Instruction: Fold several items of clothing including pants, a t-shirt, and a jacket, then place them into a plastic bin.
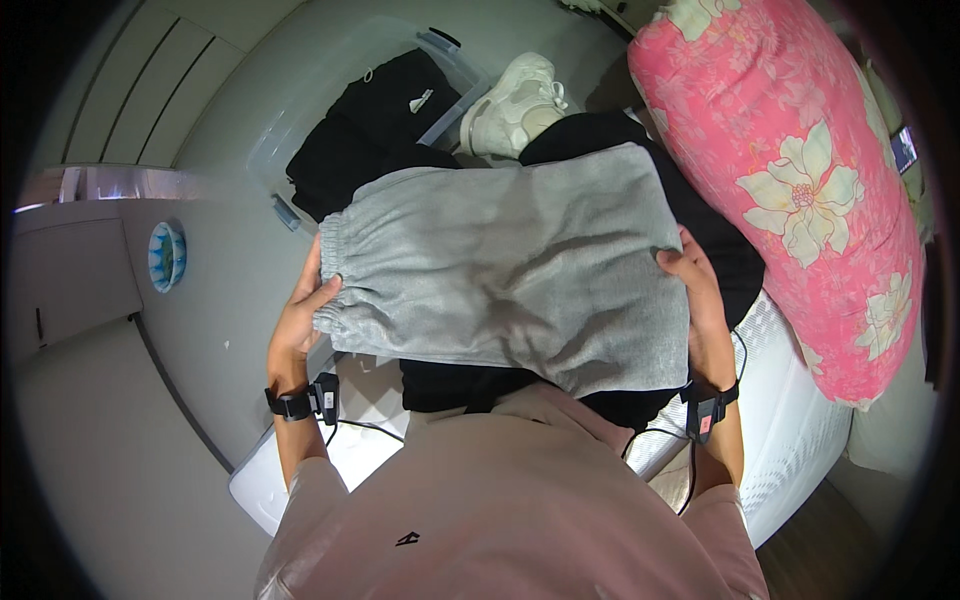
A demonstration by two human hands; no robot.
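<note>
Grey sweatpants [500, 260], folded with gathered elastic edges at the left, are stretched level across my lap. My left hand [308, 308] grips them at the elastic, thumb on top and fingers underneath. At the opposite, smooth edge my right hand [695, 280] pinches the cloth with its thumb over it, the other fingers mostly hidden. Black clothing [720, 240] lies under and behind the sweatpants, partly covered by them.
Beyond, a clear plastic bin [450, 115] holds folded black clothes [375, 120]. A white sneaker [515, 108] stands beside it. A pink floral bundle of bedding [790, 190] fills the right. A blue-patterned bowl [167, 257] is at the left. Cables [690, 470] trail from my wrist bands.
</note>
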